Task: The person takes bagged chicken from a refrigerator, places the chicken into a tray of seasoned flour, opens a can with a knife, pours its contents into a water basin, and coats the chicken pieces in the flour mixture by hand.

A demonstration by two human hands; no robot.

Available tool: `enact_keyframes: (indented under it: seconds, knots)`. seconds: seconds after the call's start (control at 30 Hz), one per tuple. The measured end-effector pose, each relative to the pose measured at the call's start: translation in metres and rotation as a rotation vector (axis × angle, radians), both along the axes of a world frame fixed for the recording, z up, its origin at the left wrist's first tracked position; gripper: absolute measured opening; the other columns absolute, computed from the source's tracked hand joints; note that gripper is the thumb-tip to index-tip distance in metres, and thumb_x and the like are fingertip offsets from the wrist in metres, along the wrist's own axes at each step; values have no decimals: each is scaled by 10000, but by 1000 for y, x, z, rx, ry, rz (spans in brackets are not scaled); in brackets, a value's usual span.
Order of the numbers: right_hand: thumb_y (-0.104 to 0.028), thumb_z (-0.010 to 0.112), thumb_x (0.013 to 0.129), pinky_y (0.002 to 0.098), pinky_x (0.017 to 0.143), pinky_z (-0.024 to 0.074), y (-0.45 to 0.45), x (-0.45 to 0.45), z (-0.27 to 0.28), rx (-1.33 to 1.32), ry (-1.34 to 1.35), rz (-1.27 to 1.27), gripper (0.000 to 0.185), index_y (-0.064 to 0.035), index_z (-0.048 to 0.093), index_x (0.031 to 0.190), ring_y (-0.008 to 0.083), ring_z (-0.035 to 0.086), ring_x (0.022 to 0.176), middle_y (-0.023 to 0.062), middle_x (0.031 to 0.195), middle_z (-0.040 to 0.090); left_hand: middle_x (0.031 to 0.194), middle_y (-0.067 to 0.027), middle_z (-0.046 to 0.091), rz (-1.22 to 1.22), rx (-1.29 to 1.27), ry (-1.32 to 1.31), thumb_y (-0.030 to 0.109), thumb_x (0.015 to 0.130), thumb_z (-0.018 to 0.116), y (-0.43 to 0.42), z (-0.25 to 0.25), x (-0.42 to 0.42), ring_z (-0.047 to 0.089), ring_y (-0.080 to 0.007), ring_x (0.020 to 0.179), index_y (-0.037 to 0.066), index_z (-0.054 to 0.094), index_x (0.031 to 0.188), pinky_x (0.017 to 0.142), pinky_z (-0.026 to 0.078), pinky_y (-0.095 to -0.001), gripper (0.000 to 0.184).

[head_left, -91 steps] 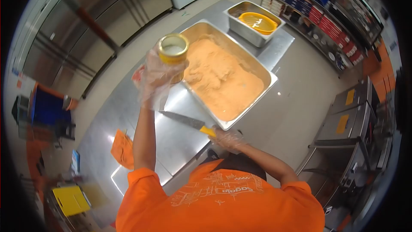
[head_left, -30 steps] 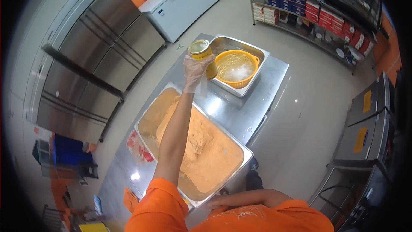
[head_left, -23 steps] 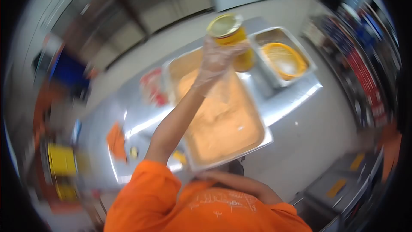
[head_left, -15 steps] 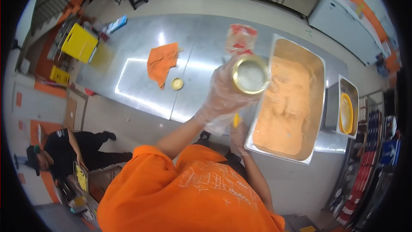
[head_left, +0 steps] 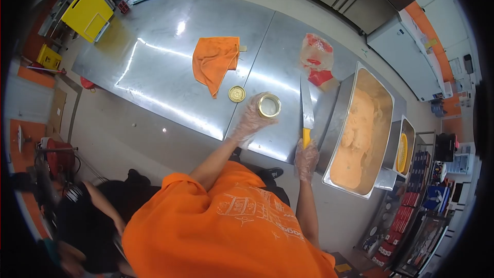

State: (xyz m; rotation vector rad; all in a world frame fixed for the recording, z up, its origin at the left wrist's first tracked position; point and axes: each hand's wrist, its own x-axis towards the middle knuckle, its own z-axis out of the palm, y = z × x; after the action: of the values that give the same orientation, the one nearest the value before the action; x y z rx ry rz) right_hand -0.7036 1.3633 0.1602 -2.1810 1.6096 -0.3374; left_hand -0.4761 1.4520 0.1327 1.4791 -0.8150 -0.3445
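Observation:
My left hand [head_left: 249, 123], in a clear plastic glove, is closed around an open gold-rimmed can [head_left: 269, 106] and holds it upright over the steel table. Pale grey-white shows inside the can. A round gold lid [head_left: 236, 93] lies on the table just left of it. My right hand [head_left: 306, 160], gloved too, grips the yellow handle of a large knife [head_left: 307, 105], whose blade points away from me. Right of the knife stands a deep steel pan [head_left: 333, 144] holding an orange powdery mix [head_left: 355, 139].
An orange cloth [head_left: 216, 62] lies left of centre on the steel table [head_left: 159, 67]. Behind the knife is a clear and red plastic bag [head_left: 316, 54]. A smaller steel pan [head_left: 392, 146] with a yellow-rimmed item stands at far right. A person in black [head_left: 87, 221] is at lower left.
My left hand has lowered the can from near the big pan toward the table, leftward. The knife now shows fully in my right hand. The view has shifted.

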Motion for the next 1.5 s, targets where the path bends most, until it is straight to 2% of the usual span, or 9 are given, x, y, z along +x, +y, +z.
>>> enact_keyframes:
  seconds: [0.07,0.23,0.3,0.5,0.73,0.83,1.23,1.4,1.5]
  knots:
    - [-357,590,953,501,721,486,-2,-3,-4,-26,-19,18,433,74,592,996,469,642,852,301,871,649,1309,-140,533,-85,282,-475,278,604,909,24,28,24,486,-294,1262,78,464,1360,1060,406,-409,899]
    - [-332,583,955,511,732,481,15,-2,10,80,-84,-54,382,49,561,956,463,631,846,285,854,638,1359,-163,499,15,620,-726,286,673,828,26,25,87,433,-349,1313,132,470,1392,1097,370,-421,818]
    - [-331,585,956,511,717,475,17,-4,14,90,-124,-74,376,42,551,934,459,627,825,279,836,631,1305,-149,568,-261,1022,-611,264,679,811,16,32,99,482,-345,1275,132,560,1315,1071,394,-411,697]
    - [-315,585,960,482,690,473,13,-8,9,100,-107,-94,357,38,552,919,426,627,785,266,802,612,1063,-139,688,-230,924,-840,255,699,795,15,0,108,601,-270,1108,112,659,1186,960,475,-385,526]
    - [-303,594,958,474,675,462,9,-16,2,204,-165,-134,341,34,555,931,408,619,753,246,790,607,1090,-154,663,-283,419,-322,262,744,788,8,133,66,631,-315,1034,83,644,1223,931,504,-406,530]
    - [-297,593,960,467,662,454,9,-13,10,219,-210,-132,329,28,552,931,395,609,726,231,776,598,1196,-163,621,-331,688,-626,263,772,765,-7,132,36,600,-302,1110,76,624,1248,972,482,-409,530]
    - [-283,650,920,456,635,470,-4,-14,35,159,-277,-113,315,16,553,944,361,629,709,211,760,605,1357,-224,531,-79,477,-979,371,933,586,-22,116,-6,501,-397,1266,52,542,1344,1159,239,-542,522]
    - [-302,651,921,455,635,465,-16,-14,37,188,-332,-83,342,22,551,965,355,622,709,224,790,602,1294,-209,577,-130,657,-884,389,922,589,-49,83,-12,528,-379,1228,76,586,1300,1099,347,-505,492]
    - [-289,634,944,392,562,434,-19,-11,54,324,-385,-25,302,-1,544,950,222,559,623,125,702,554,1231,-200,605,-108,730,-781,405,903,606,-48,80,-15,548,-373,1190,99,608,1273,1048,403,-484,481]
